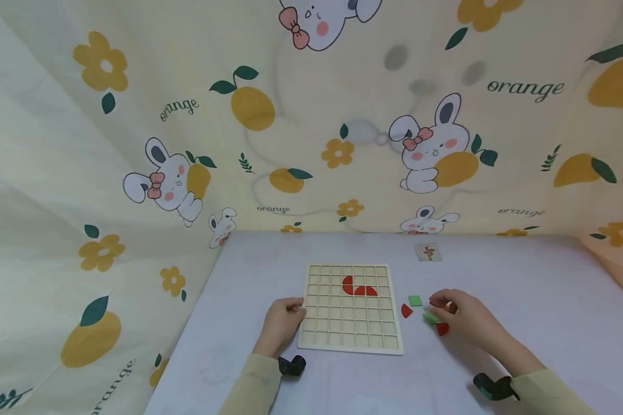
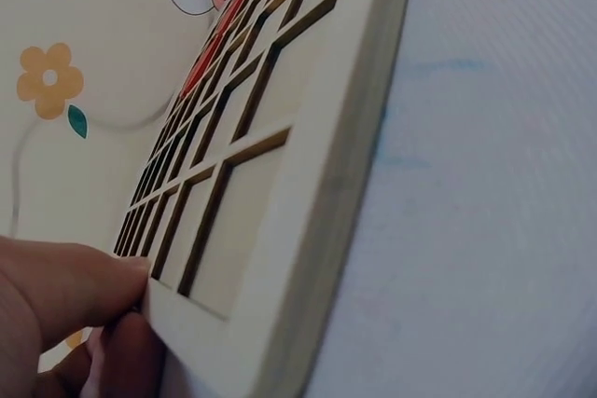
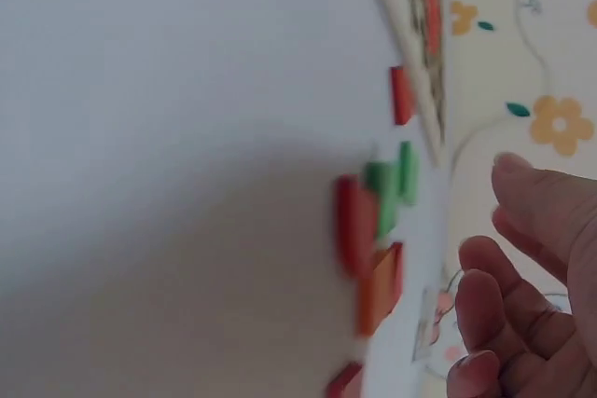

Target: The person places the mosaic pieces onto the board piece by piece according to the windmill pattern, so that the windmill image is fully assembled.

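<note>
A square wooden grid board [image 1: 351,349] lies on the white table. Several red quarter-round pieces [image 1: 366,291] sit in cells of its upper part. At the board's left edge my left hand [image 1: 281,323] grips the rim, its thumb [image 2: 98,277] on the frame and fingers curled beside it. My right hand [image 1: 475,320] hovers over loose pieces right of the board. In the right wrist view, the thumb and fingers of that hand [image 3: 550,267] are apart with nothing between them. Near it lie a green square [image 1: 415,301], a red quarter-round piece [image 1: 406,311], another green piece [image 3: 408,172] and an orange piece [image 3: 375,291].
A small pattern card [image 1: 428,252] with a red figure on a grid lies behind the loose pieces. Patterned cloth [image 1: 301,115] hangs behind and at the sides of the table [image 1: 228,346].
</note>
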Action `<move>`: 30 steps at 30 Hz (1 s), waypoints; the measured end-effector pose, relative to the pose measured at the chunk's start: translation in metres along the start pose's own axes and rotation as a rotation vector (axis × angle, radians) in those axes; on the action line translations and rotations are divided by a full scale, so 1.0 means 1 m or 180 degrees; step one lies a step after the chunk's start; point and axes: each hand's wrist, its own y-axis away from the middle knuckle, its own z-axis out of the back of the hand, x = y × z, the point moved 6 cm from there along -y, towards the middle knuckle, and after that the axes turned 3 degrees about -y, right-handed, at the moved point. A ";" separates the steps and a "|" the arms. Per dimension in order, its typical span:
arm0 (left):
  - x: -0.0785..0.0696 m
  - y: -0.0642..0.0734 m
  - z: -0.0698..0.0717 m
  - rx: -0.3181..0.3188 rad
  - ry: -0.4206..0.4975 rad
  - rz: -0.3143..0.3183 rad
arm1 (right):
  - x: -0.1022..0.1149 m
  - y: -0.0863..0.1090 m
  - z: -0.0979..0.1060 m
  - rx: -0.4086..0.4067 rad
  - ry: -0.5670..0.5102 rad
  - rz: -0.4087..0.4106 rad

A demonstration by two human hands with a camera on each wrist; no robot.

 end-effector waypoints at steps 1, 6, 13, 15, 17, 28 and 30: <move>0.000 0.000 0.000 -0.0010 0.0004 -0.0002 | -0.005 0.002 -0.001 0.0040 0.0016 -0.0024; 0.001 0.001 0.001 -0.0024 -0.0034 -0.0034 | -0.018 0.007 -0.003 0.0117 0.0052 -0.0149; 0.000 0.001 -0.001 -0.0007 -0.0065 -0.0088 | -0.031 0.010 -0.011 0.0147 0.0072 -0.0235; 0.000 0.000 -0.002 -0.0005 -0.0073 -0.0101 | -0.035 0.011 -0.013 0.0122 0.0057 -0.0230; 0.000 0.001 -0.001 -0.0001 -0.0085 -0.0088 | -0.036 0.013 -0.015 0.0090 0.0053 -0.0217; 0.003 0.001 -0.001 0.0060 -0.0064 -0.0057 | -0.038 0.012 -0.020 0.0051 0.0186 -0.0216; 0.002 -0.001 0.001 0.0037 -0.0088 -0.0099 | -0.035 0.010 -0.020 0.0044 0.0261 -0.0188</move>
